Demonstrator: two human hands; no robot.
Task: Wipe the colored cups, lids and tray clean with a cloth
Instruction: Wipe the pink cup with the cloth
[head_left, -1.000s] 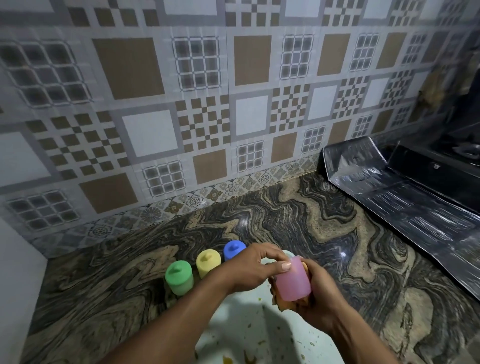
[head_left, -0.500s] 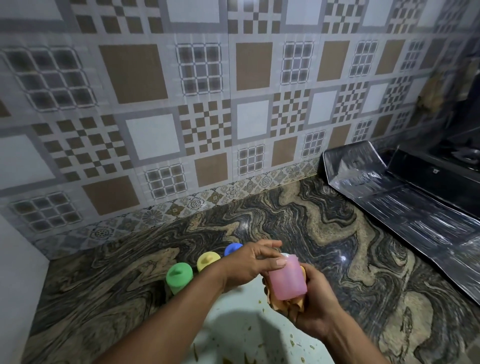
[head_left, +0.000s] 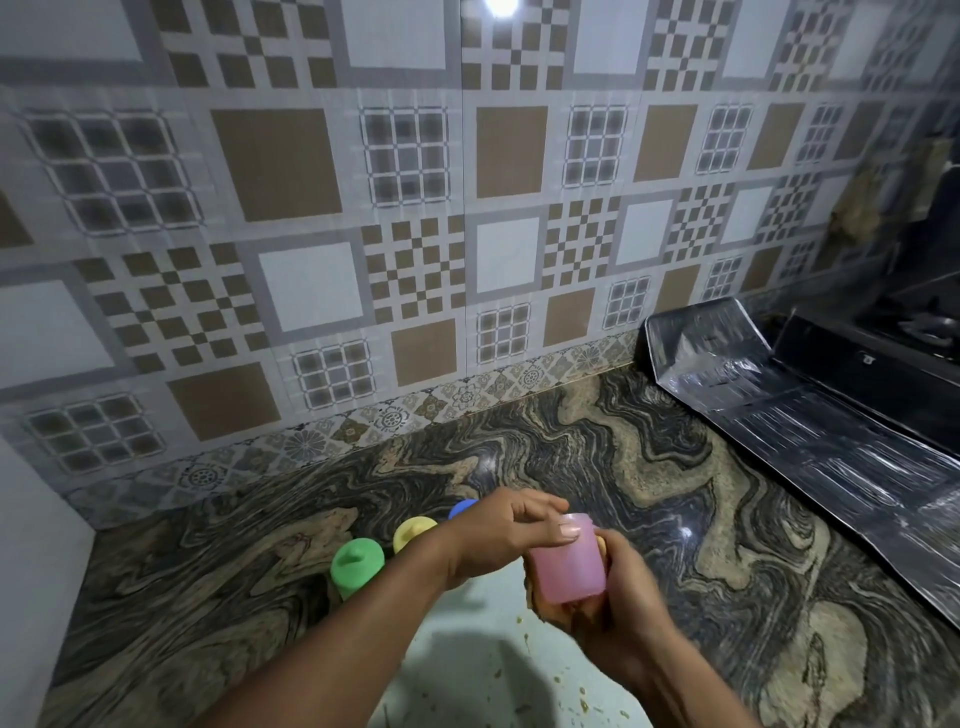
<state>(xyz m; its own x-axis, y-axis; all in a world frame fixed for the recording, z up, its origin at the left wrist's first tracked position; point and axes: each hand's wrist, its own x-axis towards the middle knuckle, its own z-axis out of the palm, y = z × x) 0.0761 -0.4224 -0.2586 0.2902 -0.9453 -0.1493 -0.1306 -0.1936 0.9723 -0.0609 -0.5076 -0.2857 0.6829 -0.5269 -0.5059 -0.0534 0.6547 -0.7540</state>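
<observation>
Two hands close together, left hand (head_left: 498, 538) pinching pink cup (head_left: 570, 569) at rim, right hand (head_left: 626, 618) curled round cup and cloth (head_left: 540, 605)

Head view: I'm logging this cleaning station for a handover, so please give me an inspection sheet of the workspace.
Surface: dark swirled stone countertop, glossy.
Job's things: pink cup, no lid on it, held over the pale tray; orange cloth against its base; green-lidded cup, yellow-lidded cup and blue-lidded cup in a row behind the left forearm.
Clutter: crumbs scattered on the tray.
Hands: left hand pinches the pink cup's rim; right hand grips the cloth and cup from below.
Cables: nothing seen.
Surroundings: patterned tile wall; shiny black sheet at right.
</observation>
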